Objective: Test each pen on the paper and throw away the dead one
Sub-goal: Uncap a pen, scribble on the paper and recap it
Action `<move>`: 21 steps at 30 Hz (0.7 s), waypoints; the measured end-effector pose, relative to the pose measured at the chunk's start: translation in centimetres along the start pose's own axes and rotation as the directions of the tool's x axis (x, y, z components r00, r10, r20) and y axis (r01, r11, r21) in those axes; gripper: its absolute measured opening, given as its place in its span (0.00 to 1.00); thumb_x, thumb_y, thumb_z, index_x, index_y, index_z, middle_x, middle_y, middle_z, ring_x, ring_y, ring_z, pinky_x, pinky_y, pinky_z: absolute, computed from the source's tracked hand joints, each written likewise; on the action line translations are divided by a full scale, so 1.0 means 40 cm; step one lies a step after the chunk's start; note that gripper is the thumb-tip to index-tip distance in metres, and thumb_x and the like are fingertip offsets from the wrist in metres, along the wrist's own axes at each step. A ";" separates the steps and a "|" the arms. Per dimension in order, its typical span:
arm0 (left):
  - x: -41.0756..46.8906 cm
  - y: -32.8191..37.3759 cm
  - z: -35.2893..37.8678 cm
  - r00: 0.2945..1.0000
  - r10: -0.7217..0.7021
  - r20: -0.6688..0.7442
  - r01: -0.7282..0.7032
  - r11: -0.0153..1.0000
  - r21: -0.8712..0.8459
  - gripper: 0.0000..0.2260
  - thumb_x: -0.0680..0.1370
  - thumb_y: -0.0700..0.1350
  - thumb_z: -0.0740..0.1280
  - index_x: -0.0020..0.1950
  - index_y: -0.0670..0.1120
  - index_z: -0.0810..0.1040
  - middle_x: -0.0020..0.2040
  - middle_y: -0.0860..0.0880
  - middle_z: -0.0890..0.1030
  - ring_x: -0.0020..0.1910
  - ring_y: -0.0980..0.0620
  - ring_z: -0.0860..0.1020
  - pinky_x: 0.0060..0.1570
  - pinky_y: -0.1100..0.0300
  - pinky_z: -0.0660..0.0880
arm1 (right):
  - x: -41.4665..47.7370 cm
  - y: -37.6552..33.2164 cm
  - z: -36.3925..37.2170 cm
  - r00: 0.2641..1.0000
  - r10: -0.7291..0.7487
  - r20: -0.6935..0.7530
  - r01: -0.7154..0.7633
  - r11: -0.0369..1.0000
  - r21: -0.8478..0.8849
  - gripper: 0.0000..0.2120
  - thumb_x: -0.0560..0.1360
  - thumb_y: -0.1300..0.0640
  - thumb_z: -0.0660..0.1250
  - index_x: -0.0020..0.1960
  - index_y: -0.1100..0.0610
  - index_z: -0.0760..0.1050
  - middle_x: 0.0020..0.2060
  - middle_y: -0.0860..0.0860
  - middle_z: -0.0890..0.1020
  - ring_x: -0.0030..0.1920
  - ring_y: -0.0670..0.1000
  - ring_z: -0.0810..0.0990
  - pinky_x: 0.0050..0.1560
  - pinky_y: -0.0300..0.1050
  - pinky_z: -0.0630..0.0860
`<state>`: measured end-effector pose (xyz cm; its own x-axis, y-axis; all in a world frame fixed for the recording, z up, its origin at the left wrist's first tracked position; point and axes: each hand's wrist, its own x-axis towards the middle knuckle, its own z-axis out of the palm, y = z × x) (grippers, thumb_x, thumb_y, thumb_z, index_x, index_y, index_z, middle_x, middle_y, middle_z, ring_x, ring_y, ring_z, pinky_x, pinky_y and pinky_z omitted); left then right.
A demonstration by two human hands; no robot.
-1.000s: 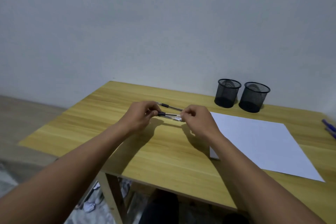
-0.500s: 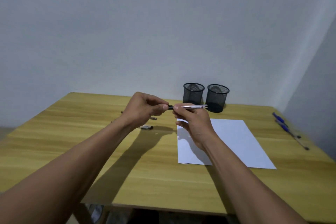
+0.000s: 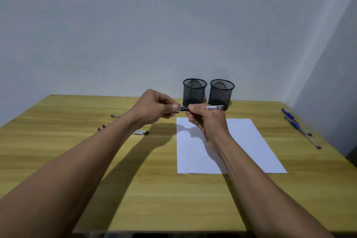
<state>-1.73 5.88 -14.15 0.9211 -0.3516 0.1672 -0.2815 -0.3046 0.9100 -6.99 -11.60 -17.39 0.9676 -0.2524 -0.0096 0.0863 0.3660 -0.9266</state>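
Note:
I hold a black-capped pen (image 3: 212,107) level above the table, in front of the mesh cups. My left hand (image 3: 154,107) pinches its black cap end, and my right hand (image 3: 204,120) grips the clear barrel. The white paper (image 3: 243,147) lies flat on the table below my right hand. Several more pens lie on the table to the left, mostly hidden behind my left forearm; one black-tipped end (image 3: 142,132) shows.
Two black mesh cups (image 3: 194,91) (image 3: 221,92) stand at the back against the wall. Blue pens (image 3: 299,127) lie near the right edge of the wooden table (image 3: 154,189). A wall closes in on the right.
The pen has been lifted off the table and carried right, above the paper's left edge; both hands still hold it. My view has swung right.

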 end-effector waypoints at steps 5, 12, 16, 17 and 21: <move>0.016 -0.003 0.002 0.997 -0.071 0.025 0.072 0.997 -0.014 0.04 0.76 0.35 0.72 0.49 0.35 0.84 0.37 0.42 0.83 0.34 0.52 0.80 0.39 0.64 0.79 | 0.013 0.017 -0.001 1.000 0.005 -0.031 -0.005 1.000 0.018 0.03 0.73 0.67 0.74 0.40 0.64 0.83 0.32 0.57 0.84 0.33 0.49 0.83 0.39 0.37 0.82; 0.040 -0.005 0.005 0.998 -0.058 0.016 0.059 0.997 -0.040 0.04 0.75 0.34 0.72 0.49 0.35 0.84 0.34 0.45 0.83 0.34 0.52 0.81 0.41 0.63 0.80 | 0.026 0.018 0.007 0.997 -0.015 -0.076 0.017 0.999 0.035 0.04 0.73 0.69 0.73 0.40 0.64 0.83 0.30 0.56 0.83 0.32 0.50 0.81 0.39 0.37 0.82; 0.048 -0.005 0.003 0.985 -0.149 0.089 0.156 0.985 -0.075 0.05 0.76 0.34 0.70 0.49 0.35 0.84 0.36 0.45 0.84 0.33 0.53 0.80 0.40 0.64 0.80 | 0.028 0.023 0.001 0.996 -0.015 -0.086 0.018 0.999 0.036 0.04 0.73 0.68 0.73 0.39 0.64 0.83 0.30 0.56 0.83 0.31 0.49 0.81 0.37 0.37 0.81; 0.051 -0.005 0.000 0.975 -0.186 0.118 0.198 0.975 -0.101 0.05 0.77 0.33 0.69 0.50 0.34 0.83 0.38 0.44 0.84 0.33 0.53 0.80 0.39 0.64 0.80 | 0.028 0.023 0.000 0.997 -0.021 -0.079 0.023 0.999 0.026 0.04 0.73 0.68 0.73 0.40 0.64 0.83 0.30 0.56 0.83 0.31 0.49 0.81 0.37 0.37 0.81; 0.064 -0.009 0.005 0.984 -0.153 0.095 0.162 0.982 -0.094 0.05 0.76 0.32 0.70 0.50 0.32 0.83 0.38 0.41 0.83 0.31 0.54 0.80 0.40 0.63 0.81 | 0.034 0.023 -0.002 0.996 -0.037 -0.085 0.038 0.999 0.006 0.03 0.73 0.68 0.73 0.40 0.64 0.83 0.31 0.56 0.83 0.33 0.50 0.82 0.38 0.37 0.81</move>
<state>0.68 4.90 -14.12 0.9237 -0.3831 -0.0110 -0.1018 -0.2728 0.9567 -5.60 -11.69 -18.28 0.9399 -0.3415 -0.0070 0.1243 0.3611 -0.9242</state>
